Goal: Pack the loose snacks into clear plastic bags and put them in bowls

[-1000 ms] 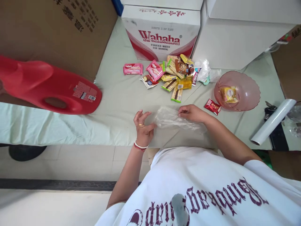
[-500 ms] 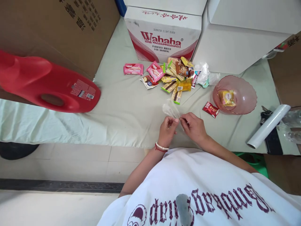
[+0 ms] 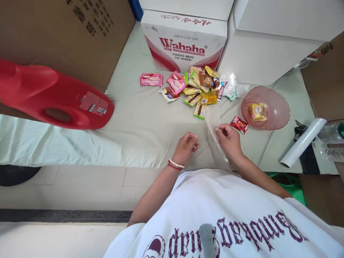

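My right hand (image 3: 229,140) pinches a clear plastic bag (image 3: 213,129) that hangs in a thin strip over the pale green cloth. My left hand (image 3: 186,147) hovers a little to the left of it, fingers curled in with nothing visible in them, a bead bracelet on the wrist. A heap of small snack packets (image 3: 193,87) lies just beyond both hands. One red packet (image 3: 239,124) lies alone close to my right hand. A pink translucent bowl (image 3: 276,107) further right holds a single yellow packet (image 3: 256,111).
A red plastic jug (image 3: 53,98) lies on its side at the left. A Wahaha carton (image 3: 185,43), a brown carton (image 3: 67,32) and a white box (image 3: 268,39) line the back. A white film roll (image 3: 302,143) lies at the right. The cloth-covered edge (image 3: 107,157) drops to tiled floor.
The two hands were together on the bag half a second ago. Now the left hand has let go and moved apart, while the right hand has pulled the bag rightward.
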The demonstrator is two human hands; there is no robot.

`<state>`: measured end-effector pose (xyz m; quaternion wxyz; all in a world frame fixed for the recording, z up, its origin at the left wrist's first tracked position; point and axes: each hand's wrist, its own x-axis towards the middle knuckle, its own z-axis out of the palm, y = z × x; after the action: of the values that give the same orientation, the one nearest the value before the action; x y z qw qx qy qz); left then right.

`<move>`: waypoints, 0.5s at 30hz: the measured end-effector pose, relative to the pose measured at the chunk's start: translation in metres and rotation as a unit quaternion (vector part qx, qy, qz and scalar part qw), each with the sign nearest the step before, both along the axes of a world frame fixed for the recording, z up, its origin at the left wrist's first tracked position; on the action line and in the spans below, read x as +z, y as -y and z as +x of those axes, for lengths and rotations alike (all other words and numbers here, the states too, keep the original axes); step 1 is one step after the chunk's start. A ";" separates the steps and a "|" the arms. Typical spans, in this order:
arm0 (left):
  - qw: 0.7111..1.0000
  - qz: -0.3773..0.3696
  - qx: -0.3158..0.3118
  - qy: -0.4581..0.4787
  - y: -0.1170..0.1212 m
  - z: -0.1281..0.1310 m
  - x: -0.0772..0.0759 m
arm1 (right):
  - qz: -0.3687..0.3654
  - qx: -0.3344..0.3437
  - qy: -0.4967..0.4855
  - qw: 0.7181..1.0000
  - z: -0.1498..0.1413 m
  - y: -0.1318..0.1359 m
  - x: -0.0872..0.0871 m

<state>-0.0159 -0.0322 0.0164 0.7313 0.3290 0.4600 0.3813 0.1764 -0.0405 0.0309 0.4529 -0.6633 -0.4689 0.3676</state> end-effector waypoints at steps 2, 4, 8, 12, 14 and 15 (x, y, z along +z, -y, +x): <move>0.999 0.019 -0.023 0.013 0.006 0.021 0.002 | 0.026 0.042 0.074 0.996 -0.008 0.004 0.003; 0.998 0.045 -0.010 0.030 0.009 0.036 -0.001 | 0.038 0.084 0.097 0.991 -0.013 0.004 0.006; 0.997 0.040 0.053 0.034 0.006 0.026 -0.018 | 0.010 0.085 -0.005 0.996 -0.011 -0.007 0.008; 0.995 -0.024 0.091 0.041 -0.004 -0.011 -0.023 | -0.011 0.012 -0.116 0.993 -0.003 -0.016 0.008; 0.995 -0.035 0.082 0.054 -0.006 -0.017 -0.018 | -0.016 -0.022 -0.138 0.990 -0.004 -0.015 0.008; 0.995 -0.036 0.062 0.068 -0.005 -0.015 -0.015 | -0.022 -0.028 -0.144 0.989 -0.007 -0.014 0.008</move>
<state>-0.0310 -0.0269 0.0017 0.7471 0.2467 0.4425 0.4304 0.1699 -0.0267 0.0390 0.5109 -0.6260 -0.3719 0.4570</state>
